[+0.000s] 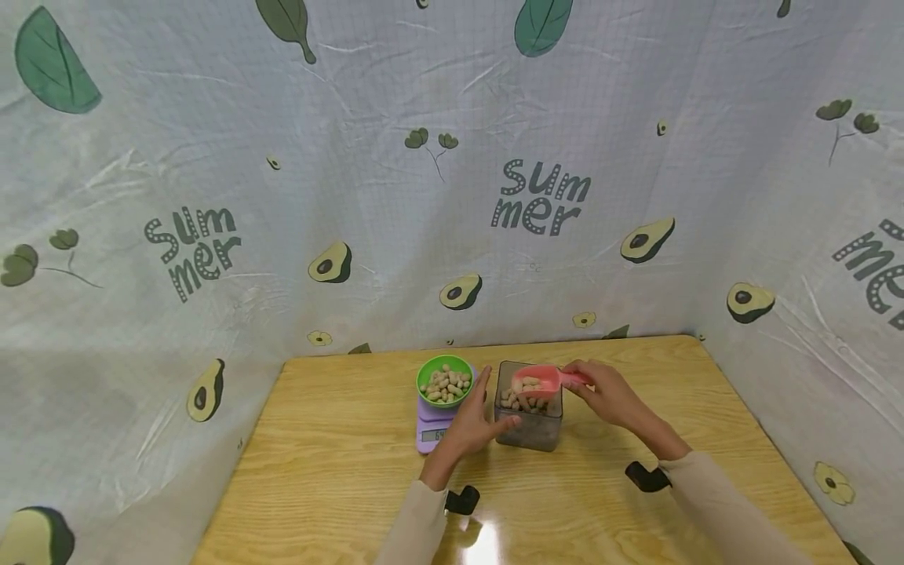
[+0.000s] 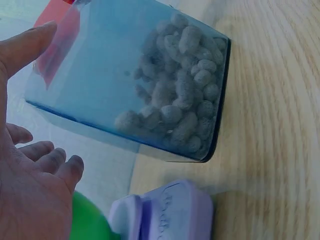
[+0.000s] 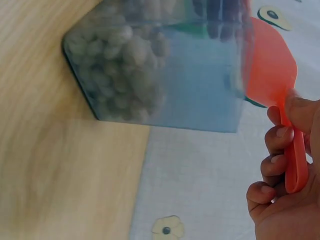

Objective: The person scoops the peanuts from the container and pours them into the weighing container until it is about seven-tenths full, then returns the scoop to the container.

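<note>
My right hand (image 1: 600, 391) grips the handle of a pink-red scoop (image 1: 544, 378), its fingers curled round it in the right wrist view. The scoop carries a few unshelled peanuts (image 1: 527, 384) over the mouth of a clear square container (image 1: 530, 433). More peanuts (image 2: 185, 90) lie in the container's bottom. My left hand (image 1: 472, 428) is between the container and a green bowl (image 1: 431, 364), fingers extended and thumb spread toward the container; whether it touches either is unclear. The bowl holds several peanuts and stands on a purple kitchen scale (image 1: 428, 413).
The scale's display (image 1: 432, 435) shows digits, partly covered by the left hand. A wooden table (image 1: 339, 455) bears everything. Behind and beside it hangs a white cloth (image 1: 381, 196) printed with avocados and leaves.
</note>
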`<state>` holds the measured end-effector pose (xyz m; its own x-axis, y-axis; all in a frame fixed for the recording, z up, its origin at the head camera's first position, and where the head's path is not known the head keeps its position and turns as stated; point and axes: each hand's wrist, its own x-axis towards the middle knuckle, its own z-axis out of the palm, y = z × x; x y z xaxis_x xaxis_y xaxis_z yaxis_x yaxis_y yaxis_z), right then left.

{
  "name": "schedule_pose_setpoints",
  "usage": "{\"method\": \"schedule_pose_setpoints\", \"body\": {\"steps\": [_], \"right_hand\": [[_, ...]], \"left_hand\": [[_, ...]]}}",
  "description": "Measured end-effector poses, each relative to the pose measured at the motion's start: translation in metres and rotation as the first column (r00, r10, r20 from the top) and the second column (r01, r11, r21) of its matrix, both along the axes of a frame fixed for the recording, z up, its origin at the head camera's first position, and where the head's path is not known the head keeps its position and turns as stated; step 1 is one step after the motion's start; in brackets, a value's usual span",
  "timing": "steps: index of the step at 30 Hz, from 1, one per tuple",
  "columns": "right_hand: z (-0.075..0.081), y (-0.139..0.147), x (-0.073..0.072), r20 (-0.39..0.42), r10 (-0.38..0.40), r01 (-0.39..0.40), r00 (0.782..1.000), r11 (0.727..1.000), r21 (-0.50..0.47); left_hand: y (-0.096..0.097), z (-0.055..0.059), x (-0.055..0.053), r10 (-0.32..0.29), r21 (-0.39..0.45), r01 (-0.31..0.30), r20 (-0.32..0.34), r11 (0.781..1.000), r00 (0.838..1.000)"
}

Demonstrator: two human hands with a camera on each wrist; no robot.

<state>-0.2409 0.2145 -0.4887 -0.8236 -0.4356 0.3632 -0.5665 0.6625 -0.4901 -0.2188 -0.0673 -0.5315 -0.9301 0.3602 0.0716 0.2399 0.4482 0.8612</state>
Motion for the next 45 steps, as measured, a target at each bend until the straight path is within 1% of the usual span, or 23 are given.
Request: {"method": "schedule_pose_setpoints", "body": {"steps": [8, 14, 16, 19, 23, 28, 32, 36, 38, 40, 45], "right_hand": [[0.026, -0.004, -0.011, -0.02, 0.026, -0.026, 0.999, 1.0, 0.007], [0.045, -0.017, -0.021, -0.034, 0.047, -0.047, 0.998, 0.999, 0.014], [0.051, -0.022, -0.025, -0.02, 0.052, -0.052, 0.998, 0.999, 0.002], [0.055, -0.028, -0.03, -0.009, 0.055, -0.055, 0.998, 0.998, -0.006], [0.056, -0.038, -0.037, 0.005, 0.064, -0.064, 0.998, 0.998, 0.001], [0.057, -0.055, -0.045, 0.018, 0.082, -0.083, 0.996, 0.996, 0.017], [0.055, -0.068, -0.054, 0.035, 0.098, -0.099, 0.995, 0.994, 0.042], [0.052, -0.079, -0.064, 0.024, 0.131, -0.133, 0.991, 0.989, 0.061], [0.051, -0.083, -0.068, 0.01, 0.151, -0.151, 0.989, 0.986, 0.075], [0.05, -0.088, -0.072, 0.0, 0.167, -0.166, 0.986, 0.981, 0.098], [0.051, -0.1, -0.079, 0.025, 0.18, -0.182, 0.983, 0.972, 0.149]], "left_hand": [[-0.018, 0.015, 0.005, 0.048, 0.022, -0.047, -0.052, 0.999, 0.998], [-0.037, 0.027, 0.006, 0.124, 0.022, -0.123, -0.061, 0.992, 0.99], [-0.043, 0.03, 0.006, 0.15, 0.024, -0.149, -0.069, 0.989, 0.986], [-0.05, 0.034, 0.005, 0.185, 0.021, -0.184, -0.076, 0.983, 0.98], [-0.061, 0.035, 0.005, 0.229, 0.014, -0.229, -0.062, 0.973, 0.971], [-0.075, 0.03, 0.002, 0.263, 0.001, -0.263, -0.058, 0.965, 0.963], [-0.083, 0.024, -0.003, 0.266, -0.029, -0.268, -0.058, 0.963, 0.962], [-0.089, 0.016, -0.007, 0.259, -0.041, -0.261, -0.053, 0.964, 0.964], [-0.092, 0.012, -0.009, 0.259, -0.039, -0.261, -0.043, 0.965, 0.965], [-0.093, 0.007, -0.011, 0.268, -0.043, -0.269, -0.017, 0.962, 0.963], [-0.096, -0.006, -0.016, 0.288, -0.061, -0.285, 0.046, 0.957, 0.957]]}}
